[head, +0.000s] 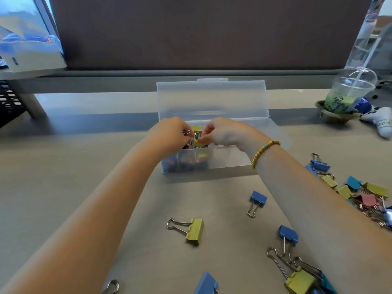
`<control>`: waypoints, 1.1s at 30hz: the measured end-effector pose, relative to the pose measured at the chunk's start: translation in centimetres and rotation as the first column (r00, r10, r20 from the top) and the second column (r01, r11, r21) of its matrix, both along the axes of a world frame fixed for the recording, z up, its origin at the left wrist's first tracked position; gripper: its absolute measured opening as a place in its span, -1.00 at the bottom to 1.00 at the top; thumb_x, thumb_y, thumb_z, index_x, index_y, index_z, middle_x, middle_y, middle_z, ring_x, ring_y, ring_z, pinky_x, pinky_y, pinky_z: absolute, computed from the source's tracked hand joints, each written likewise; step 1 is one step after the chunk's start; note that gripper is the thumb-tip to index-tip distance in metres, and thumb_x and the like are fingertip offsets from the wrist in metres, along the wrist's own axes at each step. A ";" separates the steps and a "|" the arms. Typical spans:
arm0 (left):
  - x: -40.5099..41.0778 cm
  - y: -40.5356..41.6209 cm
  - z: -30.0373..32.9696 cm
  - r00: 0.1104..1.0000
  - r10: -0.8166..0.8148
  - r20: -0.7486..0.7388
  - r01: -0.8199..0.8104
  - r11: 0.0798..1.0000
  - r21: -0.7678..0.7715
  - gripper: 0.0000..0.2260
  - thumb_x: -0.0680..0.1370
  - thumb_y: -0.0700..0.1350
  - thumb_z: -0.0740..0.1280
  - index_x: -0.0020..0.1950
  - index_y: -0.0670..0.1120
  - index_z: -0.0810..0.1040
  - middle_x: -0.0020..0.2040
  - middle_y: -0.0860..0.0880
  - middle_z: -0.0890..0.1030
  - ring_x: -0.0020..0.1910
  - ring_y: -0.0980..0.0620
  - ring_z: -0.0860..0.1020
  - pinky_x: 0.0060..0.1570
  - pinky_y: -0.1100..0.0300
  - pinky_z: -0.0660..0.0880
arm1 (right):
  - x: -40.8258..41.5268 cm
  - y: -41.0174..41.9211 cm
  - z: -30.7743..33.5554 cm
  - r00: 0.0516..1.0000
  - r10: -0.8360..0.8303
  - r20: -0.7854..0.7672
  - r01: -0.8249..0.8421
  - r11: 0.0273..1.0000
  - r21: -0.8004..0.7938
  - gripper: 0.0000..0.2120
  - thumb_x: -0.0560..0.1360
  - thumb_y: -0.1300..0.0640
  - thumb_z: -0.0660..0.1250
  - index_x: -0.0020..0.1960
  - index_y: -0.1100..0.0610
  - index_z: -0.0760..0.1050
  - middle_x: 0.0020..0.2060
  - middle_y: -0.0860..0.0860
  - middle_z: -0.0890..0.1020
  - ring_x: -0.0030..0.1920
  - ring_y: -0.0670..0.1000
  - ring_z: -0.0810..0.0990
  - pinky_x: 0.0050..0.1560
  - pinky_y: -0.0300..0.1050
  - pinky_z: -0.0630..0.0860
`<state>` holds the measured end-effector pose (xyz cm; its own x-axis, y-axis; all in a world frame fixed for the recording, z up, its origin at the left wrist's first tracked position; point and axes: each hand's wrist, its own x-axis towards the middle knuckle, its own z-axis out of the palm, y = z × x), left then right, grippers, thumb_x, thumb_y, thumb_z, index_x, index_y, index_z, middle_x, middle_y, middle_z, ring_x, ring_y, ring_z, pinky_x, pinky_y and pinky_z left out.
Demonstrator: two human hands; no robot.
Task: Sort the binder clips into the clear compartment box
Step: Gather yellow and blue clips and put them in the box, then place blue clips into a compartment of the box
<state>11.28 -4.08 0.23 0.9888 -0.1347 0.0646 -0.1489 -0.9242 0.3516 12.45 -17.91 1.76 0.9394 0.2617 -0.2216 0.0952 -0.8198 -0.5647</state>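
Note:
A clear plastic box [229, 158] stands open in the middle of the desk, its lid [212, 98] tilted up behind. Coloured clips fill its left part. Both hands hover over that left part. My left hand [171, 132] pinches the silver wire handles of a yellow binder clip [197, 142]. My right hand [222, 132] grips the same clip's yellow body. Loose clips lie on the desk: a yellow one [194, 231], a blue one [257, 199], another blue one [288, 234], and a heap at the right [364, 198].
A lidded drink cup with a straw [347, 92] stands at the back right beside a white game controller [379, 120]. A monitor [27, 35] on its stand fills the back left. More clips [301, 281] lie at the near right edge.

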 end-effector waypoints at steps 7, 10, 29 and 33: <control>-0.1 -0.2 0.1 0.998 -0.023 -0.056 0.024 0.999 0.028 -0.79 0.57 -0.11 0.25 0.15 -0.04 0.61 0.01 -0.06 0.63 -0.16 0.01 0.48 -0.07 0.16 0.48 | -0.2 -0.3 -0.3 0.997 -0.015 0.071 0.010 0.997 0.074 -0.98 0.54 0.16 0.31 -0.05 0.10 0.49 -0.08 0.05 0.52 -0.05 0.02 0.44 -0.09 -0.15 0.34; 0.0 -0.4 0.2 0.998 -0.021 -0.065 0.024 0.999 0.044 -0.78 0.57 -0.10 0.26 0.15 -0.06 0.61 0.03 -0.07 0.64 -0.11 -0.01 0.51 0.00 0.12 0.52 | -0.2 -0.1 -0.5 0.997 -0.013 0.082 0.008 0.998 0.061 -0.91 0.54 0.17 0.29 0.02 0.13 0.54 -0.07 0.05 0.52 -0.05 0.01 0.45 -0.13 -0.17 0.36; -5.2 -6.9 2.3 0.978 -0.162 0.129 0.190 0.949 -0.250 -0.81 0.61 -0.16 0.11 0.10 -0.10 0.50 -0.28 0.05 0.43 -0.28 0.07 0.40 -0.20 0.18 0.31 | -6.2 -10.1 0.4 0.937 -0.171 0.305 0.082 0.955 0.283 -0.87 0.57 0.16 0.21 -0.02 0.03 0.53 -0.22 -0.07 0.54 -0.21 -0.14 0.47 -0.19 -0.33 0.38; -8.1 -9.7 1.3 0.964 -0.257 -0.070 0.263 0.958 0.110 -0.75 0.58 -0.01 0.23 0.15 -0.10 0.54 0.07 -0.06 0.57 0.03 -0.03 0.51 -0.07 0.23 0.35 | -8.7 -13.2 -1.3 0.986 -0.078 0.146 0.051 0.982 0.182 -0.90 0.54 0.17 0.29 -0.10 -0.01 0.53 -0.22 -0.03 0.56 -0.21 -0.08 0.48 -0.18 -0.21 0.40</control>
<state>3.22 -13.82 1.53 0.9202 -0.3910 -0.0198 -0.3732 -0.8914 0.2570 3.78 -31.13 0.42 0.9747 0.2216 -0.0304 0.1413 -0.7154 -0.6843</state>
